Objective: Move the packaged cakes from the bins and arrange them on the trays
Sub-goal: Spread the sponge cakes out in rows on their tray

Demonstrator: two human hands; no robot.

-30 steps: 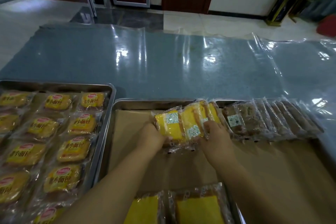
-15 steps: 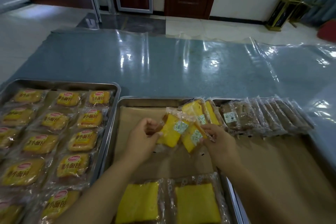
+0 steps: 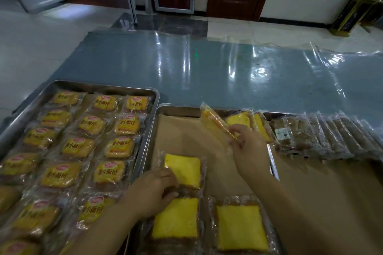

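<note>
Cake [image 3: 182,168], yellow in a clear wrapper, lies flat on the middle tray [image 3: 178,108], near its left edge and just beyond the two flat cakes [image 3: 240,227] at the near edge. The left hand [image 3: 153,188] comes in low from the near left, palm down, and its curled fingers pinch the near left corner of this wrapper. The right hand [image 3: 247,148] is raised over the far part of the same tray and grasps a second cake [image 3: 214,123] by its lower end, so the packet stands tilted on its edge, with the top leaning to the far left. Behind it, a short row of yellow cakes [image 3: 240,120] leans at the far right corner.

Half a second ago both hands were together at the far edge, each with one packet lifted. Now the left hand has come down toward the near edge and laid its packet flat, while the right hand still keeps its packet in the air.
</note>
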